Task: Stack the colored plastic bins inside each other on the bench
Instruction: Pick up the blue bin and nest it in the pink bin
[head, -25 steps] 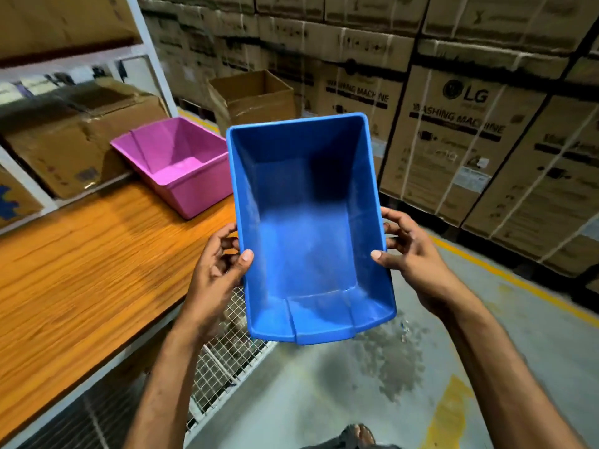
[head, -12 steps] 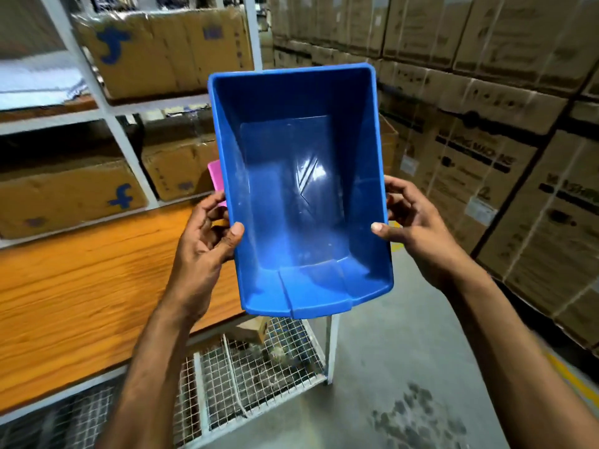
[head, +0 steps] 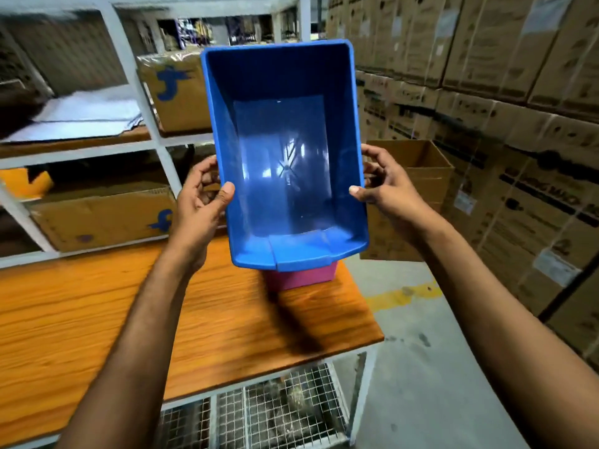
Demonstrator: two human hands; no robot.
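1. Since half a second ago, your blue bin (head: pixel 285 157) has come over the right end of the bench (head: pixel 97 319). The pink bin (head: pixel 301 277), then only a sliver at its 9 o'clock edge, now shows under its near lip at 6 o'clock.
2. Your left hand (head: pixel 201 205) grips the blue bin's left wall. Its fingers (head: pixel 228 190) are curled, with the thumb pressed on the inside of the rim and the rest wrapped round the outside.
3. Your right hand (head: pixel 387 189) mirrors it on the right wall, thumb tip on the rim and the other fingers curled behind.
4. Both forearms reach up and forward, from 7 and 5 o'clock. They hold the blue bin in the air with its open mouth tilted towards you.
5. On the bench, the pink bin is mostly hidden; you cannot tell whether the two bins touch.
6. An open cardboard box (head: pixel 421 176) stands on the floor at 3 o'clock of the blue bin.
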